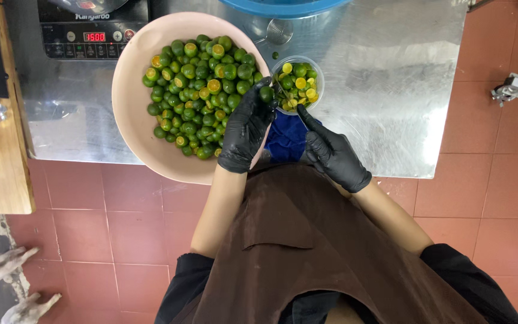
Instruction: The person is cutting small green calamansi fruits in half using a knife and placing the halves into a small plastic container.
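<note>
- A large pink bowl point(133, 120) sat on the steel table point(391, 90), heaped with small green citrus fruits point(202, 90); they were too many to count, most whole, perhaps a dozen lying cut face up and showing yellow flesh.
- The left hand point(246, 129), in a black glove, reached over the bowl's near rim, its fingers closed narrowly around one green fruit point(266, 93) held at the fingertips, just beside the small cup.
- One blue cloth point(286, 138) lay on the table between the two hands.
- One clear plastic cup point(298, 84) stood just right of the bowl, holding cut halves; about ten showed, with more hidden underneath.
- The right hand point(334, 157), also in a black glove, had its fingers curled, and a thin blade point(302, 117) seemed to run from them toward the cup; I could not tell the grip exactly.
- To do the cut well, I judged the fruit should be pinched firmly at its sides, fingertips kept off the cutting line, and sliced over the cup so halves drop in.
- Two gloved hands, one bowl, one cup, one cloth.
</note>
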